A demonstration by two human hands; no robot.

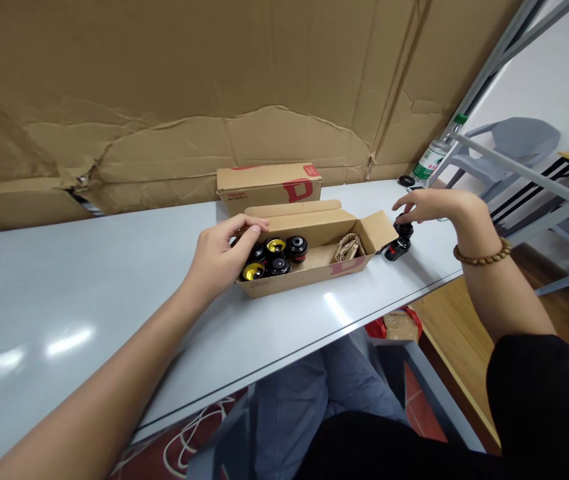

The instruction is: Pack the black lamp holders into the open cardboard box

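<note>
My left hand (221,257) is at the left end of an open cardboard box (309,277), thumb and fingers closed over its back left corner. Beneath and beside it in the box are several round black parts (297,248), two of them showing yellow insides. A crumpled piece of brown paper (349,248) lies in the box's right end. Past that end my right hand (417,205) hangs over a black part (404,231) on the table, fingers apart and bent down. Whether its fingertips touch the part is hard to make out. Another black part with red (395,252) is beside it.
A second, closed cardboard box (269,187) stands behind the open one. A plastic bottle with a green cap (431,160) and a round black object (406,181) are at the far right. The table's front edge (309,352) runs before my lap; a metal frame (519,163) rises right.
</note>
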